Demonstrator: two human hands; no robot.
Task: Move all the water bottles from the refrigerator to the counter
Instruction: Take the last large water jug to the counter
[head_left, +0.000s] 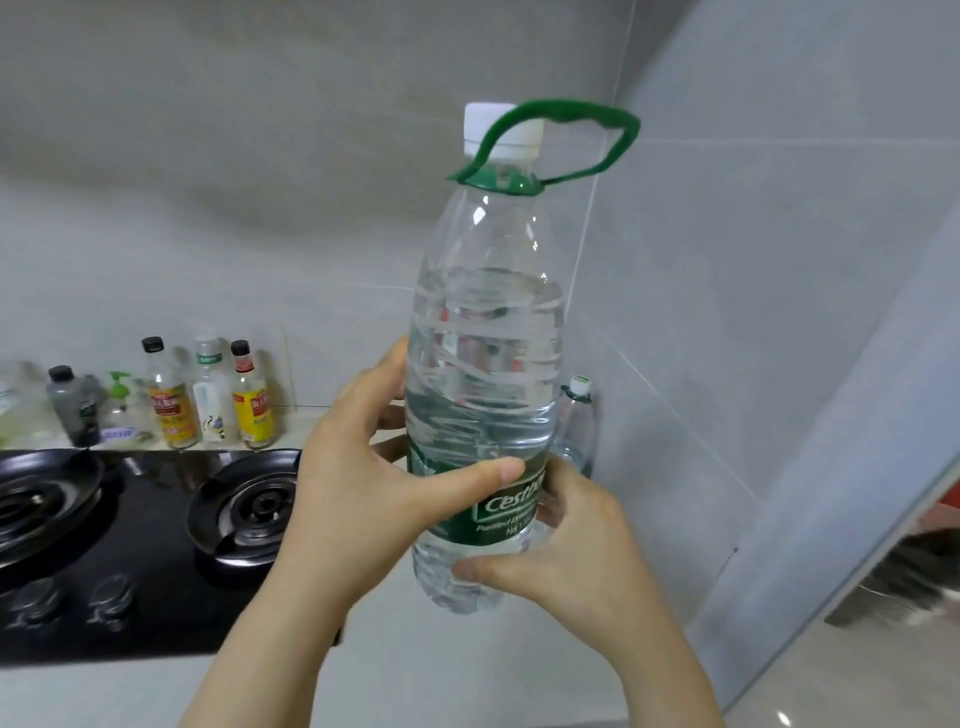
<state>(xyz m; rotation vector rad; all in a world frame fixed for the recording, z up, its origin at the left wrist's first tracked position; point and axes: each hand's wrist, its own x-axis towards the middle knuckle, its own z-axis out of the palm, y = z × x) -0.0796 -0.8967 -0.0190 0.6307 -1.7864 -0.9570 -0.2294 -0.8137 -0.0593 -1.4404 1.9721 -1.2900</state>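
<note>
A large clear water bottle (485, 332) with a white cap, a green carry loop and a green label is held upright above the pale counter (415, 670). My left hand (358, 488) grips its left side at label height, thumb across the front. My right hand (576, 561) holds its lower right side, thumb on the front near the base. Behind it, in the corner, a second clear water bottle (576, 421) with a white-and-green cap stands on the counter, mostly hidden.
A black gas hob (130, 540) with two burners lies at the left. Several sauce and condiment bottles (208, 400) line the ledge behind it. Grey tiled walls meet in the corner behind the bottle. A metal edge (857, 561) runs at the right.
</note>
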